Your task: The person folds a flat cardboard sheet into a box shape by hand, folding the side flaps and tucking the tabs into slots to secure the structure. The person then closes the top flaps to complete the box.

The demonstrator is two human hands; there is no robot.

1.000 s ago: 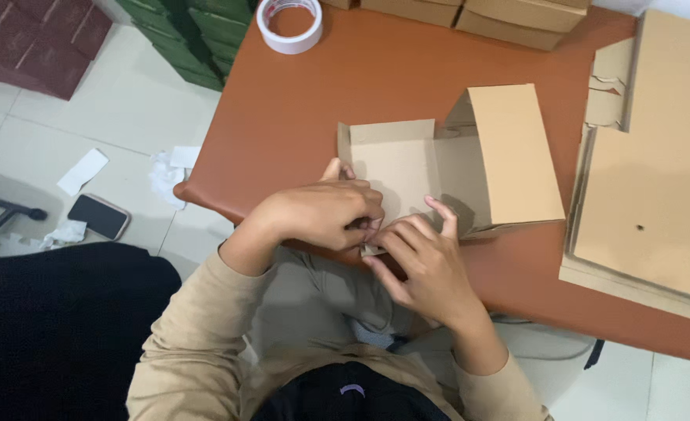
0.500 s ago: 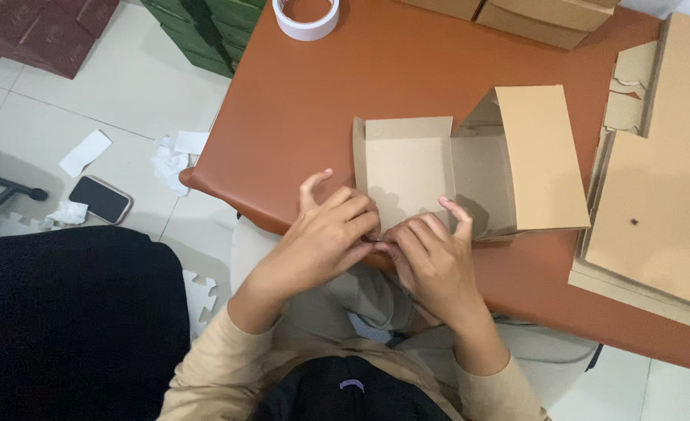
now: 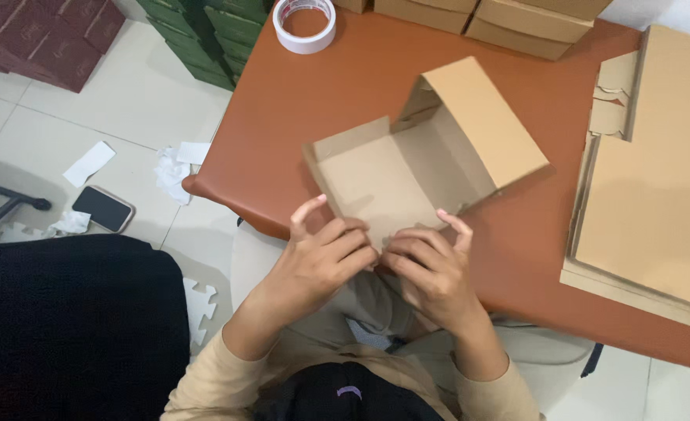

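Centrally, brown cardboard box [image 3: 407, 171] sits half-folded on the red-brown table [image 3: 306, 117], lid flap up toward upper right. Left hand [image 3: 321, 261] and right hand [image 3: 431, 273] meet at the box's near edge, lower centre, fingers [image 3: 352, 242] curled and pressing the front flap, thumbs raised free. Grip on the flap partly hidden, cannot tell if pinched. Tape roll [image 3: 304, 23] top centre, flat cardboard stack [image 3: 657, 179] at right, phone [image 3: 103, 208] on floor left.
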